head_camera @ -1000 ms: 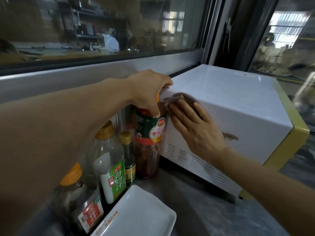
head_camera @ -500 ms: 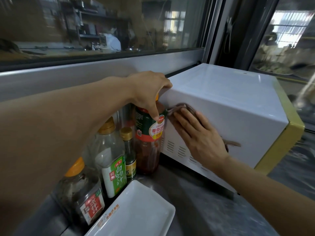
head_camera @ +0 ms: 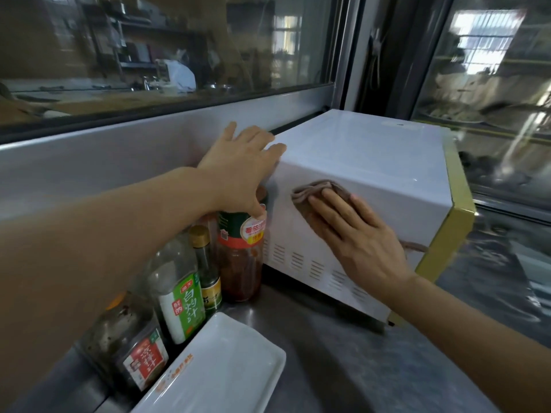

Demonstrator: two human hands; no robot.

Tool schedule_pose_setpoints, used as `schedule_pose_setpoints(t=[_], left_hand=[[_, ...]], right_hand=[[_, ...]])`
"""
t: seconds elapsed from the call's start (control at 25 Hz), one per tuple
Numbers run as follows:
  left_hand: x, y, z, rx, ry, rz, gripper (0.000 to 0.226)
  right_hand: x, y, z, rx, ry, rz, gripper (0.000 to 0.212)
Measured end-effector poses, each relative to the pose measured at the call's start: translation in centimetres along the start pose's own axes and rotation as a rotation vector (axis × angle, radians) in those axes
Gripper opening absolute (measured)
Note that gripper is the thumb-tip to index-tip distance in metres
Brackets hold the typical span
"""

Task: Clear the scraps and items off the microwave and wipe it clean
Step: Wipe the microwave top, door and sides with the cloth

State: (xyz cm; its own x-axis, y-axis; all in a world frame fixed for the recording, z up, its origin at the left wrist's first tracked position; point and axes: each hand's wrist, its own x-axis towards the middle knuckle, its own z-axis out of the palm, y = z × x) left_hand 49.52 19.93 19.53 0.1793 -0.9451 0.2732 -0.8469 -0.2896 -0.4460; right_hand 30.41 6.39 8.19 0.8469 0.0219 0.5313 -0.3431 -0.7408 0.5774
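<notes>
1. white sheet metal makes up the microwave (head_camera: 372,162), which sits on a grey steel counter (head_camera: 343,368) against the window ledge, with a yellow-green front frame at its right end.
2. the right hand (head_camera: 360,236) lies flat on the microwave's near side panel, fingers straight and close together, pressing a brownish cloth (head_camera: 313,189) against the metal; a bunched fold of the cloth shows above the fingertips and a bit of it pokes out past the heel of the hand.
3. the left hand (head_camera: 238,171) reaches to the microwave's back left corner, fingers spread wide and straight over the top edge; its thumb points down and touches the label of the red sauce bottle (head_camera: 243,257).
4. that bottle stands just beside the microwave's left end, its cap hidden under the left hand; whether the bottle touches the casing is hard to tell from this angle.
5. to its left stand a slim dark bottle with a gold cap (head_camera: 208,272), a clear bottle with a green label (head_camera: 182,293) and a dark jar with a red label (head_camera: 131,344), all close together in a row.
6. a white rectangular tray (head_camera: 226,371) lies on the counter in front of the bottles.
7. a row of vent slots (head_camera: 316,268) runs along the lower part of the side panel, below the right hand.
</notes>
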Motion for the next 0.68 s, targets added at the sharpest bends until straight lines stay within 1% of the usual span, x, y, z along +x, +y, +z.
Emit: schedule_pose_setpoints(t=[0.04,0.08,0.12,0.2,0.24,0.32,0.48,0.52,0.56,0.6,0.68], left_hand=[[0.0,0.8,0.3,0.043,0.057,0.029,0.111],[0.1,1.6,0.5,0.060,0.089,0.062,0.112],[0.2,2.3,0.6,0.050,0.090,0.087,0.113],[0.4,3.1,0.7,-0.014,0.063,0.077,0.112],[0.5,3.3,0.7,-0.045,0.054,0.060,0.112],[0.4,3.7,0.4,-0.082,0.048,0.039,0.109],[0.3,4.2,-0.1,-0.118,0.056,0.007,0.107],[0.2,4.4,0.0,-0.124,0.055,-0.002,0.107],[0.1,4.7,0.2,-0.129,0.059,-0.010,0.108],[0.0,4.9,0.4,-0.137,0.066,-0.021,0.109],[-0.2,5.3,0.5,-0.177,0.062,-0.049,0.110]], right_hand=[[-0.4,-0.2,0.4,-0.014,0.004,0.000,0.058],[-1.3,-0.9,1.1,-0.034,-0.011,-0.040,0.058],[-2.6,-1.8,1.9,-0.047,-0.047,-0.115,0.057],[-5.1,-3.4,2.8,-0.042,-0.130,-0.267,0.053],[-5.8,-3.7,2.8,-0.029,-0.154,-0.297,0.053],[-5.8,-2.9,2.1,-0.014,-0.124,-0.251,0.051],[-3.8,1.5,-0.1,-0.029,0.015,0.016,0.054],[-3.8,2.0,-0.3,-0.025,0.027,0.060,0.055],[-4.3,1.9,-0.1,-0.023,0.027,0.067,0.056],[-5.4,1.3,0.3,-0.022,0.011,0.026,0.057],[-8.5,-0.4,1.2,-0.043,-0.101,-0.159,0.054]])
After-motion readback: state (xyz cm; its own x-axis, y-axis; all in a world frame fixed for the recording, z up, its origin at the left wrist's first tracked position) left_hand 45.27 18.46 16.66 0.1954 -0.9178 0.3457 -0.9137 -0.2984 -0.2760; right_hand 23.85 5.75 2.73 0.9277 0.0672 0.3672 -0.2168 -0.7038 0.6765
